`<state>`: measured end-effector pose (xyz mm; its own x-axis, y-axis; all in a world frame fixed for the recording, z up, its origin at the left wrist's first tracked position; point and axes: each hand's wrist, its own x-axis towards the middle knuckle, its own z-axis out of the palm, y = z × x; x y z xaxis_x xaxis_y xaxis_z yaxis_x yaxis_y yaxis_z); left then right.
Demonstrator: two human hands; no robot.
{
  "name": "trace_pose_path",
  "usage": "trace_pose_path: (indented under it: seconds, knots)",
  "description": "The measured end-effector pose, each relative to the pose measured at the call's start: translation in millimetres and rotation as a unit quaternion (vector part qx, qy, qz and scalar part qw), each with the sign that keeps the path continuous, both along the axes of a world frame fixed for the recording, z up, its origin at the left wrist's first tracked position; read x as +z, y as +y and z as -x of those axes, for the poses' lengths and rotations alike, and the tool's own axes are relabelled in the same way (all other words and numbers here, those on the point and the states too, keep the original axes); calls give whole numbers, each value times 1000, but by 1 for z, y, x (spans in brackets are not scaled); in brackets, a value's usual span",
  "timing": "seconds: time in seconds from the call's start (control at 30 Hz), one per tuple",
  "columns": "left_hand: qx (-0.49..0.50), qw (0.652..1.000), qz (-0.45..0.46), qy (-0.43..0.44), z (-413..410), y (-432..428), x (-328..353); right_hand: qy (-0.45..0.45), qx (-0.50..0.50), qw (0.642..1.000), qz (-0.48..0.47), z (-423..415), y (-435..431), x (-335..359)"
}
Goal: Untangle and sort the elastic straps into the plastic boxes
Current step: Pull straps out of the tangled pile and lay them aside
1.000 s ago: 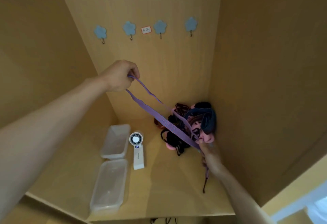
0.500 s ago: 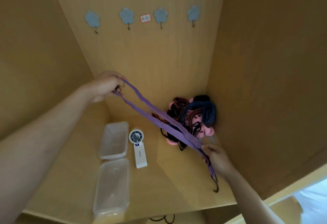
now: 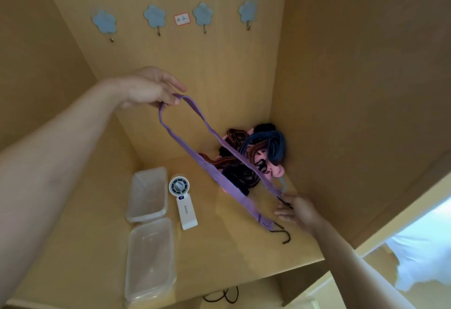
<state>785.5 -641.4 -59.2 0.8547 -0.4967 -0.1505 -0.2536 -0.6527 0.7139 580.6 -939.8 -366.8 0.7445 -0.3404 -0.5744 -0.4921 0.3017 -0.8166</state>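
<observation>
Starting at the left, two plastic boxes are noted on the shelf, the far box [image 3: 147, 194] and the near box [image 3: 150, 260], with nothing seen inside either. Above them the left grip [image 3: 151, 89] is raised. The top bend of the purple strap [image 3: 207, 168] is pinched at its lower fingertips, and the forefinger is stretched out. A white handheld fan [image 3: 183, 199] lies just right of the boxes.

From that pinch the strap's long axis runs down and to the right as a two-strand loop, crossing in front of the tangled pile [image 3: 253, 157] in the back right corner. Whether it is quite free of the pile cannot be told. The low end is met by the right grip [image 3: 296, 211], fingers spread. One strand reaches them, but a hold cannot be confirmed. A thin black cord [image 3: 284, 235] trails from that end.

The boxes lie under the left grip and well apart from the right, so the drop is judged to go leftward, led by the left grip.
</observation>
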Motion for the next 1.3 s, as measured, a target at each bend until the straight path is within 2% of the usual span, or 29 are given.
trace_pose_path:
  seconds: [0.17, 0.3, 0.5, 0.6, 0.7, 0.77, 0.87, 0.97, 1.2, 1.3]
  knots:
    - [-18, 998, -43, -48, 7, -15, 2, 34, 15, 997, 62, 11, 3, -2]
    - [-12, 996, -53, -71, 11, -19, 3, 25, 67, 993, 95, 14, 19, -7]
    - [-3, 995, -59, -82, 17, -12, 13, -17, 154, 988, 11, 7, 77, -5]
    - [0, 995, -61, -81, 19, -6, 19, -10, 230, 966, 114, -4, 112, -11]
    - [1, 994, -68, -87, 20, -3, 23, -30, 237, 948, 210, -24, 148, -25]
    - [2, 993, -75, -93, 21, -2, 25, 0, 244, 921, 305, -37, 166, -32]
    - [11, 993, -73, -93, 21, 1, 30, 76, 294, 832, 464, -46, 179, -39]
    - [18, 992, -73, -97, 21, 3, 32, 68, 331, 772, 538, -49, 189, -46]
    - [55, 992, -50, -105, 13, 12, 35, 51, 381, 723, 574, -42, 167, -45]
    - [56, 995, -11, -80, 6, 19, 32, 40, 359, 704, 611, -31, 136, -50]
